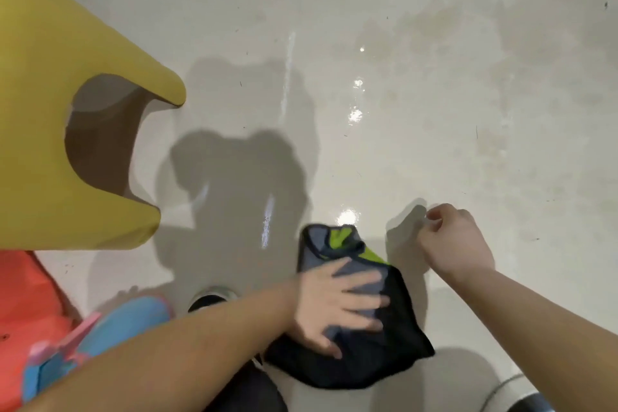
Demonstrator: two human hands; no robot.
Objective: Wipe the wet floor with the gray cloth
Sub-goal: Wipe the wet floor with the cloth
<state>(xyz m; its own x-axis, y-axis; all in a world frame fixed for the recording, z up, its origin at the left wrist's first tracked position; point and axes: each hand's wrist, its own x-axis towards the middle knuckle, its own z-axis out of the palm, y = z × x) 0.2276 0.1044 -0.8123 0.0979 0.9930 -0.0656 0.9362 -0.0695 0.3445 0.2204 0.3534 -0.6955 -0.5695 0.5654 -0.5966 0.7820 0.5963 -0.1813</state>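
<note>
Fingers of the left hand lie spread and flat on the gray cloth, the palm pressing it down onto the wet floor without gripping it. The cloth sits crumpled directly under that hand, its dark bulk bunched below and to the right of the palm, while a lighter gray fold edged in black and a patch of lime green stick out just beyond the fingertips. The right hand hangs apart from the cloth, to the right of the left hand and a little farther forward, fingers loosely curled inward and holding nothing; whether it touches the floor cannot be told. Bright glints of water show on the pale floor ahead of both hands, with dull streaks and dark specks farther out. Well to the left of the left hand stands a yellow plastic stool, two of its legs planted on the floor. Nearer the left forearm lie an orange garment and a blue and pink slipper, and a dark shoe peeks out just above the forearm.
</note>
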